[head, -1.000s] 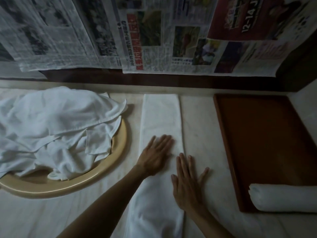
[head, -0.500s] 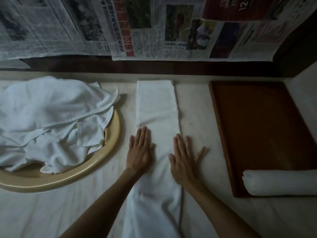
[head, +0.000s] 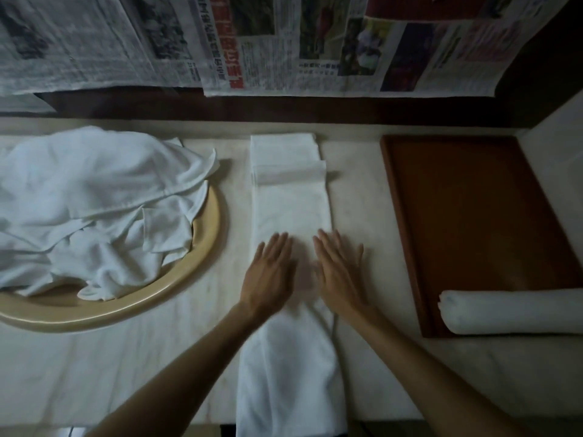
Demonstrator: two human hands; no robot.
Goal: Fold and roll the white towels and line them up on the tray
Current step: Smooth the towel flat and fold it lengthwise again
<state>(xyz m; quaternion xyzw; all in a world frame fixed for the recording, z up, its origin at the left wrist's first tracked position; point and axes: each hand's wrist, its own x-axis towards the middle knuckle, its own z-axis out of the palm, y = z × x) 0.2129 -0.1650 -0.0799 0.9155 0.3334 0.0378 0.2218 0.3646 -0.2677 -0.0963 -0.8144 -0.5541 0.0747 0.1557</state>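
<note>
Folded towel (head: 291, 209) lengthwise away from viewer, both hands (head: 303, 272) flat, fingers straight

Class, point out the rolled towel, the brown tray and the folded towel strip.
rolled towel (head: 511, 312): head view, middle of the roll.
brown tray (head: 473, 209): head view, bare floor.
folded towel strip (head: 291, 206): head view, flat middle beyond the fingertips.

Single head-worn view, looking steeply down and forward across the counter (head: 362, 190), close, facing its far wall edge
</note>
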